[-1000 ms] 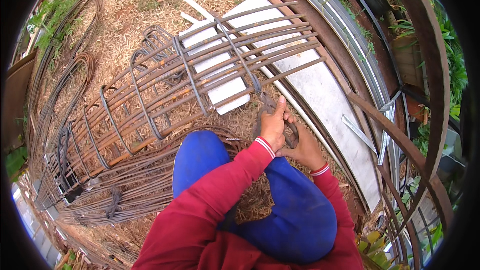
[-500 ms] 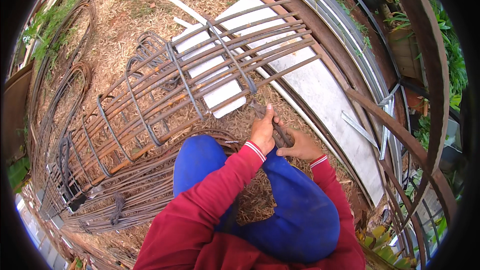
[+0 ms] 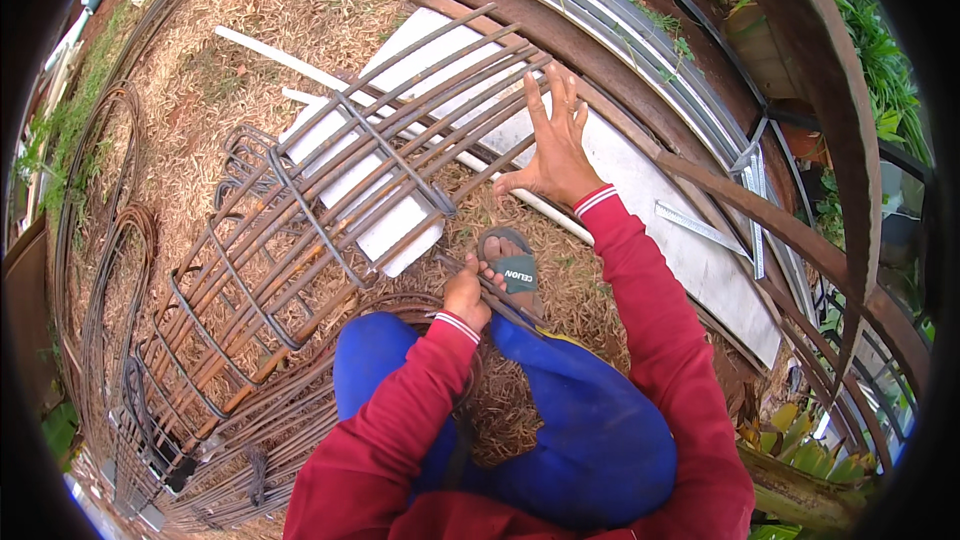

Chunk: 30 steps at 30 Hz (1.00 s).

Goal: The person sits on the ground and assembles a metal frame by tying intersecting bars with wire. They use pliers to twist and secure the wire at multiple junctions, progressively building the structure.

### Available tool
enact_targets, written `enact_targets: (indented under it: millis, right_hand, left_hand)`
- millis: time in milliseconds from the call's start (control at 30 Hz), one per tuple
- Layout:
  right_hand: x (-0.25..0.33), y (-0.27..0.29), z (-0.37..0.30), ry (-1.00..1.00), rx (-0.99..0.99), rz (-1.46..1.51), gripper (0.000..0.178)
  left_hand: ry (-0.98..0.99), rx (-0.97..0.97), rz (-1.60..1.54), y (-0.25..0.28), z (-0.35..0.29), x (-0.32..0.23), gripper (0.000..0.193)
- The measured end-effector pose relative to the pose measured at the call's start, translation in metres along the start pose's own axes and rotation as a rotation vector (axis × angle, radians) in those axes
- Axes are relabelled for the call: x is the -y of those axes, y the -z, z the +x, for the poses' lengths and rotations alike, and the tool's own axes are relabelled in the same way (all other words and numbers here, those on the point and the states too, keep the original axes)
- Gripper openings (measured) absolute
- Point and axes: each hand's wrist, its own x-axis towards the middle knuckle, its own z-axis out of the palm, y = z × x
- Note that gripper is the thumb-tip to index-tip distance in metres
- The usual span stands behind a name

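Note:
A cage of rusty reinforcing bars (image 3: 318, 222), tied with square stirrups, lies ahead of me and to my left. My left hand (image 3: 466, 292) is closed around a dark metal hand tool, apparently pincers (image 3: 497, 298), beside my knee and just short of the cage's near side. Reaching forward, my right hand (image 3: 555, 152) is raised with fingers spread and nothing visible in it. Its fingertips are close to the bars' free ends; contact cannot be made out. A stirrup (image 3: 440, 202) crosses the bars between the two hands.
White boards (image 3: 405, 245) lie under the cage, and a long pale panel (image 3: 690, 260) stretches to the right. Loose rods (image 3: 300, 430) lie on the left. A sandalled foot (image 3: 515, 265) rests between cage and knees. Curved rusty metal beams (image 3: 800, 240) stand at the right.
My right hand has left the tool and moved forward, opening toward the bar ends. My left hand keeps the tool and is lower and farther left. The view has shifted, uncovering the foot.

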Motion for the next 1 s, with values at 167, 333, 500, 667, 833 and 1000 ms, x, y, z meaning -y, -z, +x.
enact_targets:
  millis: [167,333,500,667,833,1000]
  right_hand:
    - [-0.006,-0.004,0.011,-0.027,0.05,-0.028,0.167]
    - [-0.006,-0.009,0.013,-0.047,0.073,-0.053,0.168]
    - [-0.009,-0.011,0.013,-0.029,0.076,-0.067,0.167]
    - [-0.011,-0.013,0.011,-0.016,0.054,-0.039,0.166]
    - [-0.011,-0.014,0.011,-0.038,0.067,-0.046,0.166]
    - [-0.009,-0.013,0.01,-0.037,0.059,-0.022,0.161]
  left_hand:
    - [0.024,-0.008,0.023,0.007,0.024,0.001,0.033]
    - [-0.072,-0.008,0.103,0.014,0.049,0.005,0.023]
    - [-0.173,-0.131,0.211,0.012,0.056,0.008,0.028]
    - [-0.607,-0.148,1.015,0.0,-0.022,0.022,0.065]
    - [-1.29,-0.1,1.559,-0.044,-0.103,0.028,0.091]
    - [-1.409,-0.322,1.678,-0.089,-0.089,0.002,0.099]
